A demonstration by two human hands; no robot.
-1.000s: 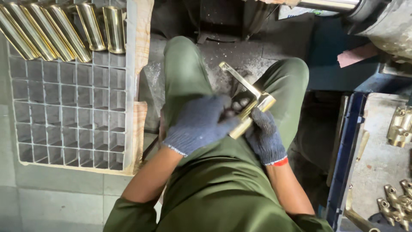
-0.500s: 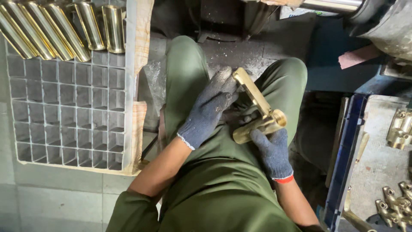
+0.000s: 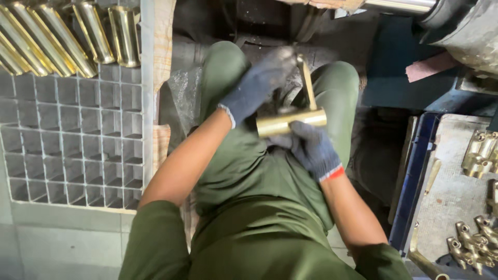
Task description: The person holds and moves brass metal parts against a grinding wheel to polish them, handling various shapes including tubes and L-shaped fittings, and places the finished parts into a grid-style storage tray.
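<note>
Brass T-shaped part (image 3: 291,122) held over the lap, between the 2 knees in green trousers (image 3: 244,207); thick tube lying nearly level, thin stem (image 3: 307,83) rising from it toward the top of the view. Right hand (image 3: 311,148) in a dark blue glove under the tube, fingers curled up and closed around it from below. Left hand (image 3: 259,83), also gloved, resting on the upper end of the stem, fingers close together and slightly bent, blurred, so exact grip hard to tell. On the person's left, grey grid tray (image 3: 78,140) with 1 row of brass tubes (image 3: 67,36) at its far edge. On the right, flat tray (image 3: 446,197) with small brass fittings (image 3: 477,155).
</note>
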